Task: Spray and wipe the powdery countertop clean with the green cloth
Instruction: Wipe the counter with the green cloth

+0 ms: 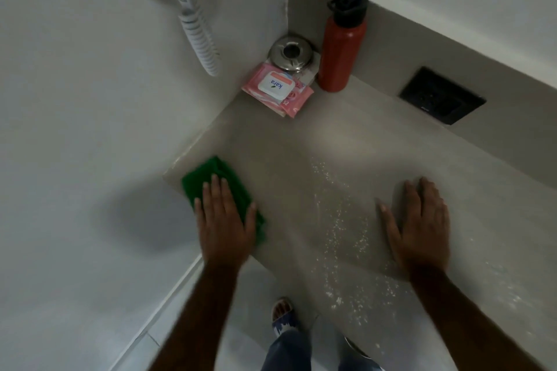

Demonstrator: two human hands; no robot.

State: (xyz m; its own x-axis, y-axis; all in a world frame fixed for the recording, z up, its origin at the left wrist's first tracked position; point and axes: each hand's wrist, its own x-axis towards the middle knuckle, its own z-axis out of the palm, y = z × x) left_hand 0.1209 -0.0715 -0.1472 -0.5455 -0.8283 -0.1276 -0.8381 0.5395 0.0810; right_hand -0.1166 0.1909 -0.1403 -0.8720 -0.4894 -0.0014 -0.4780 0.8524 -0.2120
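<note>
walls (90,69): white, dim | floor (168,337): pale tiles | wall socket (441,95): black

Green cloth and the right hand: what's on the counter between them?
In the head view, a band of white powder lies on the countertop between the green cloth and the right hand; nothing else.

Head camera: one wide-angle view, looking steeply down and forward from above. Sitting close over the countertop (301,190), facing its wall corner.

We see bare forearms (470,307) with no sleeves, blue jeans (289,349), and a blue-and-white patterned sandal (283,316).
</note>
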